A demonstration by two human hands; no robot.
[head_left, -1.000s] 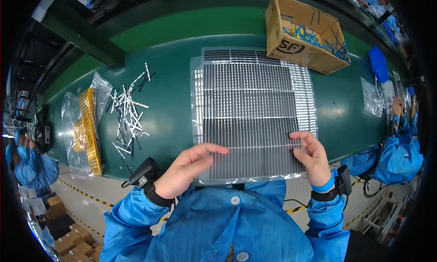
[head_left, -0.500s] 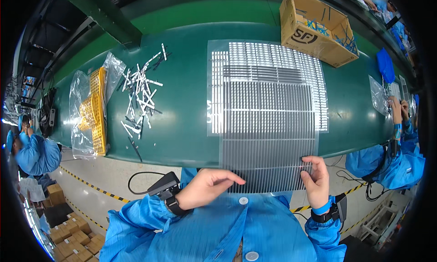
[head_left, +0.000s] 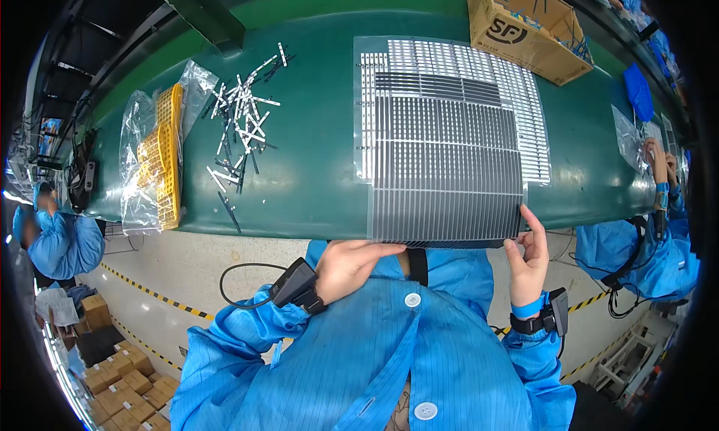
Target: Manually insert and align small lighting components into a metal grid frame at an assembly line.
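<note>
A dark grey striped sheet [head_left: 447, 161] with pale cross lines lies over the near part of white strip-patterned sheets [head_left: 530, 131] on the green table. Its near edge reaches past the table edge and curves downward. My left hand [head_left: 350, 270] is at that near edge, its fingers stretched together to the right and the tips pinching the rim; the thumb is mostly hidden. At the near right corner my right hand [head_left: 530, 262] grips the sheet, index finger along the right side and thumb at the bottom edge.
Loose black and white strips [head_left: 243, 124] are scattered left of the sheets. Beyond them lie yellow perforated trays [head_left: 161, 158] in clear plastic. A cardboard box [head_left: 524, 38] with blue and dark strips stands at the far right. A co-worker's hands [head_left: 657, 158] are at the right table end.
My view has shifted, so the table sits higher in the picture. The sheet's near edge now bends down more steeply, and my left fingers have straightened along it. My right hand stays at the corner.
</note>
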